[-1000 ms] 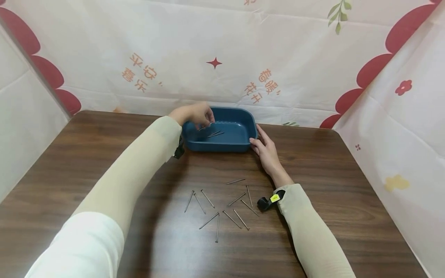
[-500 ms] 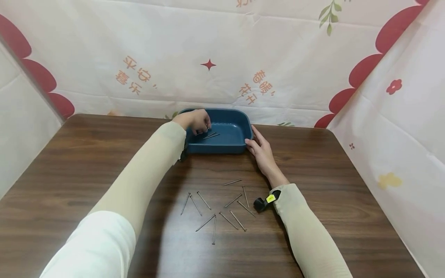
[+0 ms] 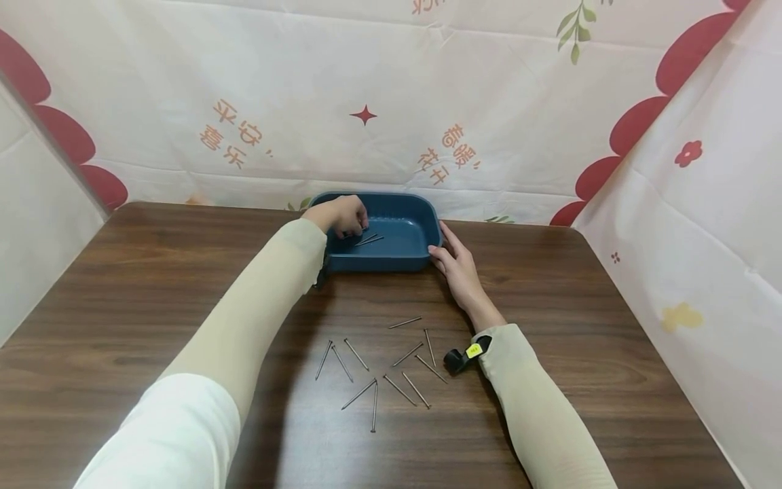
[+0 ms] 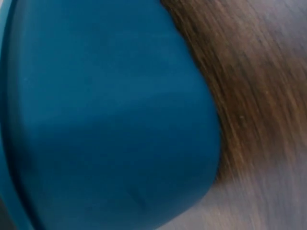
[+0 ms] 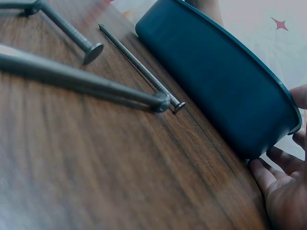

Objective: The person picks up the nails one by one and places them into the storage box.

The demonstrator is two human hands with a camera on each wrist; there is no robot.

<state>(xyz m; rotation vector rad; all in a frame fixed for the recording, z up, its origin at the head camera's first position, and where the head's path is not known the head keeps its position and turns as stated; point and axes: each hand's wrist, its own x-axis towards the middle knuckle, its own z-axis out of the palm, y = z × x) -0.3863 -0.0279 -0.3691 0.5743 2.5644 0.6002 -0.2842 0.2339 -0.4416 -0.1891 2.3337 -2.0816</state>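
A blue rectangular tray point(image 3: 397, 262) stands at the back of the wooden table. My left hand point(image 3: 347, 216) reaches over its left end, fingers curled and pointing down inside, with a nail pinched and mostly hidden beneath them. Loose nails point(image 3: 370, 240) lie on the tray floor beside the fingertips. My right hand point(image 3: 459, 270) grips the tray's right end, thumb at the front corner and fingers along the outer side. In the left wrist view the tray's outer wall point(image 4: 110, 105) fills most of the picture, and the hand is out of sight.
Several steel nails point(image 3: 400, 390) are scattered over the table point(image 3: 550, 353) in front of the tray. In the right wrist view a nail point(image 5: 139, 64) lies close to the tray's wall. A printed cloth point(image 3: 293, 81) hangs right behind the tray.
My left hand has lowered the nail deeper into the tray, towards the nails lying there. My right hand keeps its grip on the tray. The head view has shifted slightly.
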